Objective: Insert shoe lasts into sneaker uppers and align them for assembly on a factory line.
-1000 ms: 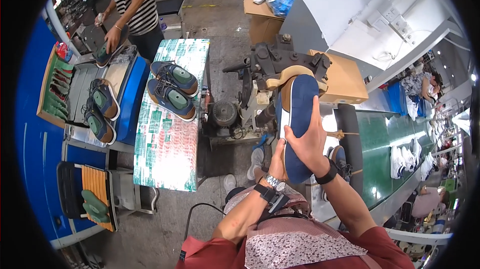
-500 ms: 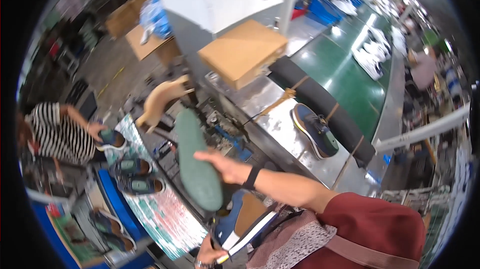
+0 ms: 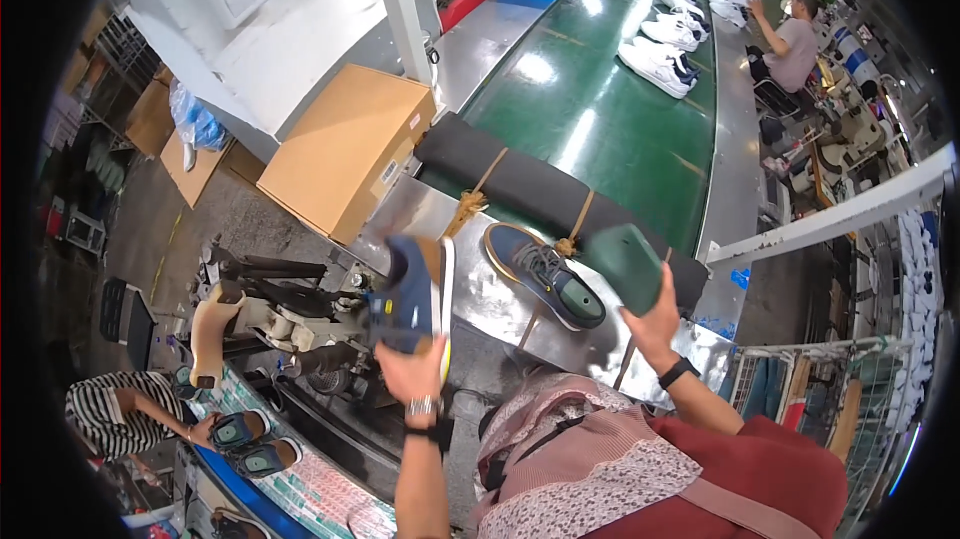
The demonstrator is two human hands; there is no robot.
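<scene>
Fingers of the left hand (image 3: 412, 376): wrapped around a navy-and-brown sneaker (image 3: 408, 284), white sole edge toward the right hand (image 3: 655, 327). Fingers there: clasping a green shoe last (image 3: 624, 264), slightly blurred. Between both sets of fingers, on the metal counter (image 3: 485, 291): a second laced sneaker (image 3: 538, 261), green form (image 3: 577, 294) in its opening. Best to grip near the sole, sparing the upper, and hold the last clear.

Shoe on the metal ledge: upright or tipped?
Upright. The blue shoe on the metal ledge shows its laces and the green form in its opening facing up.
</scene>
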